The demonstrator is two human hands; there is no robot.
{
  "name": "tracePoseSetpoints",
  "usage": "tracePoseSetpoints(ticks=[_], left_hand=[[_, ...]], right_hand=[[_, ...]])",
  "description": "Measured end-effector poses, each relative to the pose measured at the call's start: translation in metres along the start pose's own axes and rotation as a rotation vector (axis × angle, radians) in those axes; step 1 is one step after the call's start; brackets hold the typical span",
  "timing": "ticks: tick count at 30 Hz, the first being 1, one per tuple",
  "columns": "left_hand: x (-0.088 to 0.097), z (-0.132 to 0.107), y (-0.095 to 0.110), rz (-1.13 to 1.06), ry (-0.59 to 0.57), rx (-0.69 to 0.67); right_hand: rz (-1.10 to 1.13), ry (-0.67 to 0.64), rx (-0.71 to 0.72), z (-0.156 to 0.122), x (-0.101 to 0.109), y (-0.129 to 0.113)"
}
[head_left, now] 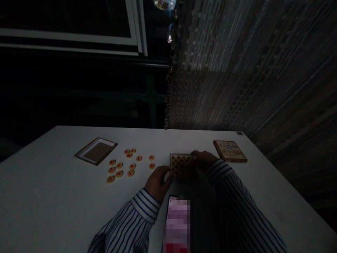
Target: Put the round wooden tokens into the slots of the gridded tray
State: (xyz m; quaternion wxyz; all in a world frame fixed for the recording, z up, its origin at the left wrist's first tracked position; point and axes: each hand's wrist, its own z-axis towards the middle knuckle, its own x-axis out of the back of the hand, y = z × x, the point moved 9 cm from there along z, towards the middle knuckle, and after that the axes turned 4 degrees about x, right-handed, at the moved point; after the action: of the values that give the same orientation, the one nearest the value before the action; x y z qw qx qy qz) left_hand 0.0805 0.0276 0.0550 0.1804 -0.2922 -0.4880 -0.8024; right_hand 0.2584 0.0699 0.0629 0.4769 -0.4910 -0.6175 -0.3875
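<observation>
Between my two hands is a small box (181, 166) packed with rows of round Chinese chess pieces. My left hand (158, 181) grips its left side, the thumb along the near corner. At the far right corner, my right hand (204, 159) closes its fingers on the box's edge. Shadow hides part of the right fingers and the box's lower right. Left of the box, several loose chess pieces (119, 165) with red characters lie face up on the white table (79, 200).
An open shallow tray or lid (96, 151) lies at the far left of the table. A flat printed box (230, 151) sits at the far right. Nearest me is a lit phone (177, 225), its screen blurred. Behind the table hangs a bead curtain (210, 77).
</observation>
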Motion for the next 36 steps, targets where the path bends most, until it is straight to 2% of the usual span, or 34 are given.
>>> tracePoseSetpoints(ticks=[8, 18, 23, 26, 31, 33, 36], left_hand=[[0.006, 0.001, 0.000, -0.040, 0.014, 0.014], [0.006, 0.000, -0.004, -0.052, 0.019, 0.054], [0.004, 0.001, -0.007, -0.041, 0.017, 0.099], [0.004, 0.001, -0.008, -0.044, 0.015, 0.110], [0.010, 0.002, -0.009, -0.028, 0.026, 0.113], [0.011, 0.002, -0.009, -0.016, 0.029, 0.115], [0.012, 0.001, -0.011, -0.015, 0.025, 0.125]], right_hand=[[-0.047, 0.070, 0.014, -0.009, 0.021, -0.017], [-0.069, 0.098, 0.167, -0.020, 0.032, -0.054], [-0.032, 0.149, 0.223, -0.026, 0.042, -0.067], [-0.021, 0.220, 0.206, -0.028, 0.048, -0.073], [0.025, 0.343, 0.169, -0.027, 0.047, -0.082], [0.038, 0.375, 0.200, -0.026, 0.043, -0.088], [-0.003, 0.371, 0.186, -0.022, 0.033, -0.089]])
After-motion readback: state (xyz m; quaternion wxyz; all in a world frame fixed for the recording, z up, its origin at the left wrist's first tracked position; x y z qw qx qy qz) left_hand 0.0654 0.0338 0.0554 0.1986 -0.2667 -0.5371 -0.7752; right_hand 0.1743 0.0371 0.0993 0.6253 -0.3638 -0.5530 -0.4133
